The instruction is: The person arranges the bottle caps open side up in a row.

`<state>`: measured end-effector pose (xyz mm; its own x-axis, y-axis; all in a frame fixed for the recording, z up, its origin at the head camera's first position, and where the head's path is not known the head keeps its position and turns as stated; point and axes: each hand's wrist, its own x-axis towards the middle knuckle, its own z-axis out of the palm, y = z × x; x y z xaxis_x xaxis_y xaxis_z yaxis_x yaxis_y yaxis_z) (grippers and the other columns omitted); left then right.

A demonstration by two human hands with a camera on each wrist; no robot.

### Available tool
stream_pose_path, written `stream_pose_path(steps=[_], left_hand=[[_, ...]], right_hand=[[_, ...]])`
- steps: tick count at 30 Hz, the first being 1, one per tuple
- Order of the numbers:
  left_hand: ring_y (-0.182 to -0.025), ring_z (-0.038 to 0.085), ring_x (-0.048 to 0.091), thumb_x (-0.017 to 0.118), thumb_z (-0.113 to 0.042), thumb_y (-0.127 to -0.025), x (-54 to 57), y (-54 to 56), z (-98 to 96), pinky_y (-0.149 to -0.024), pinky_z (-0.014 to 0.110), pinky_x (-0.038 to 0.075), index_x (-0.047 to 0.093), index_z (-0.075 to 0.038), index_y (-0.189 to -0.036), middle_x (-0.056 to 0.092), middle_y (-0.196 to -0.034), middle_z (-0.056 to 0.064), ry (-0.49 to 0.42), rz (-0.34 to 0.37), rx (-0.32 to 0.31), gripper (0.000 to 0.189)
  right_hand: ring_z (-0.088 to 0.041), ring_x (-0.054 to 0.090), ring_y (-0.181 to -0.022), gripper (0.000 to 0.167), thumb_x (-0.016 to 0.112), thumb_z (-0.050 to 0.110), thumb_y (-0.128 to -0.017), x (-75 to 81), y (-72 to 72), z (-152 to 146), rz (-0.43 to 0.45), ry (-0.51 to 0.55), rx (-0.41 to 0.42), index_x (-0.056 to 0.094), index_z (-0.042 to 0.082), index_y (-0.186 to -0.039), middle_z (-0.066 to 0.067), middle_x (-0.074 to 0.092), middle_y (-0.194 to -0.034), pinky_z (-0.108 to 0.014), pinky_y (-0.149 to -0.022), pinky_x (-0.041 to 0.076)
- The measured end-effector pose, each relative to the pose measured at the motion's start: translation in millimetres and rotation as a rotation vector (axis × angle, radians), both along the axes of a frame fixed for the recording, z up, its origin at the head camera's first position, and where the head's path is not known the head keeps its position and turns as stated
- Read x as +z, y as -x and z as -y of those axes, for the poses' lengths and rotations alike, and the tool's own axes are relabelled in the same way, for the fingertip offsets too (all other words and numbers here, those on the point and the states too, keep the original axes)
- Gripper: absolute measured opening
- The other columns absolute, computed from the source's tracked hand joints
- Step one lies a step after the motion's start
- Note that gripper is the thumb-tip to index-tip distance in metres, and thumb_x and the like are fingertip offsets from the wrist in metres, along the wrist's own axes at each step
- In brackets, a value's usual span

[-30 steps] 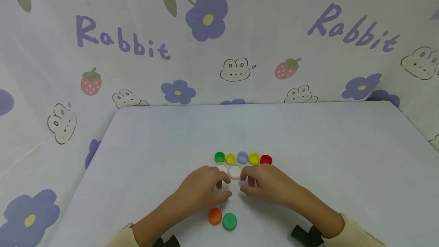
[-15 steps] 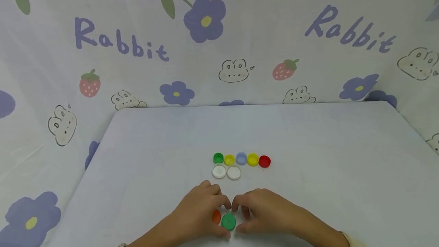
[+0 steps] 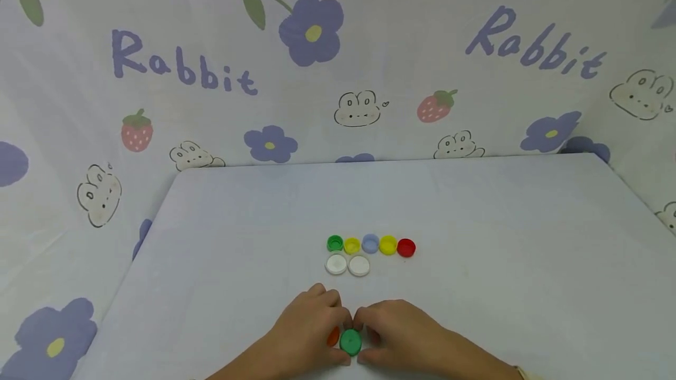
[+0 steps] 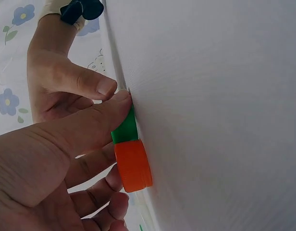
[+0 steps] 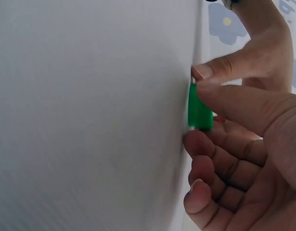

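A green bottle cap lies on the table near its front, between my two hands. My left hand has its thumb at the cap's near side and its index finger curled at the far side. From the other side my right hand pinches the same cap with thumb and index finger. In the left wrist view an orange bottle cap stands right beside the green one, under my left hand; the head view shows only a sliver of it.
Farther back on the white table is a row of caps: green, yellow, light blue, another yellow and red. Two white caps sit before that row. Behind hangs a patterned cloth.
Both hands have come back from beside the white caps toward the near caps, then drawn in around the green cap. The cap rows stay in place.
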<state>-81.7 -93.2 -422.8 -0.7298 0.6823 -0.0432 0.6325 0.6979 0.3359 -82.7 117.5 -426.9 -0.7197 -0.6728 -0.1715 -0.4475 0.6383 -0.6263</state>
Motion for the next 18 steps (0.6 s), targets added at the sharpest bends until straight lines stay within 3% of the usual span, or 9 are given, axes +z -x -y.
stream_pose_path(steps=[11, 18], left_hand=[[-0.076, 0.004, 0.036, 0.094, -0.04, -0.071, 1.2, 0.7, 0.6, -0.066, 0.018, 0.033, 0.073, -0.024, -0.091, 0.044, -0.08, -0.018, 0.006, 0.006, -0.004, 0.033], [-0.077, 0.004, 0.038, 0.094, -0.038, -0.072, 2.7, 3.7, 1.2, -0.066, 0.018, 0.035, 0.073, -0.022, -0.093, 0.047, -0.081, -0.017, -0.011, 0.078, 0.02, 0.033]], right_hand=[[0.0, 0.044, -0.06, 0.015, 0.082, 0.018, -0.086, -3.4, -2.6, 4.7, -0.076, 0.022, 0.004, 0.069, 0.016, -0.092, 0.015, 0.047, -0.064, -0.019, -0.057, 0.041], [0.0, 0.043, -0.061, 0.015, 0.082, 0.016, -0.086, -4.2, -3.4, 4.7, -0.098, 0.05, 0.002, 0.069, 0.016, -0.092, 0.016, 0.047, -0.066, -0.019, -0.057, 0.041]])
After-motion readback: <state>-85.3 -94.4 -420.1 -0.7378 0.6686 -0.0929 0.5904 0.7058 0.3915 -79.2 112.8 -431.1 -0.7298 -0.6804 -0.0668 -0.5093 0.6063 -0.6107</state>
